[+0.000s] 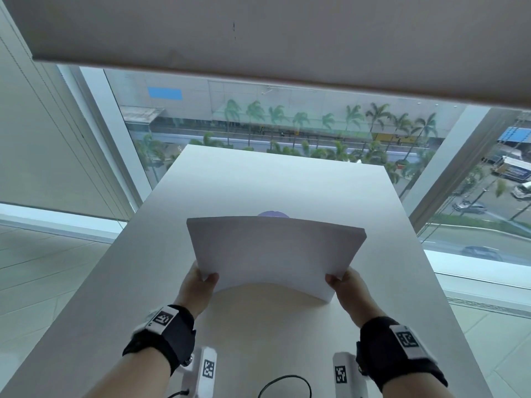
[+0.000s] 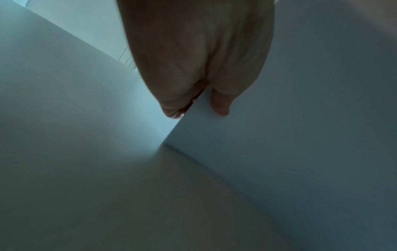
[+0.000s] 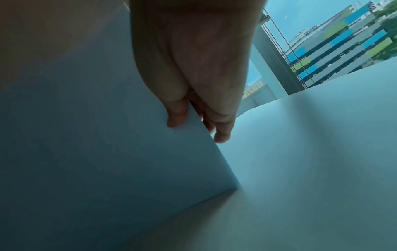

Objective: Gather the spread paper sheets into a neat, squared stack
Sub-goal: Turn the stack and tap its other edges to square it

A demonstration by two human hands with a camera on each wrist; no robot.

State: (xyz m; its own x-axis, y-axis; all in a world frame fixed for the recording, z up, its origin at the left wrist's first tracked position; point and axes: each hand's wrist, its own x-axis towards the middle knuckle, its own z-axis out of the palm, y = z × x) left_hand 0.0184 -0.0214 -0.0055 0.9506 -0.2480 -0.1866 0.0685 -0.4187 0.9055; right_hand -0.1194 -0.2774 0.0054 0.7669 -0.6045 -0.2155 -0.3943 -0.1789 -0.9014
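Holding paper stack (image 1: 275, 254) upright over white table (image 1: 161, 254), both hands clamp its side edges near lower corners. Left hand (image 1: 198, 285) pinches left edge, thumb in front, fingers behind; right hand (image 1: 349, 291) likewise on right edge. Stack bows, top edges fairly flush. Right lower corner touches tabletop; left lower corner looks just above it. Purple object (image 1: 273, 214) peeks behind top edge, mostly hidden. Bare tabletop on both sides and beyond; black cable (image 1: 287, 383) near front edge.
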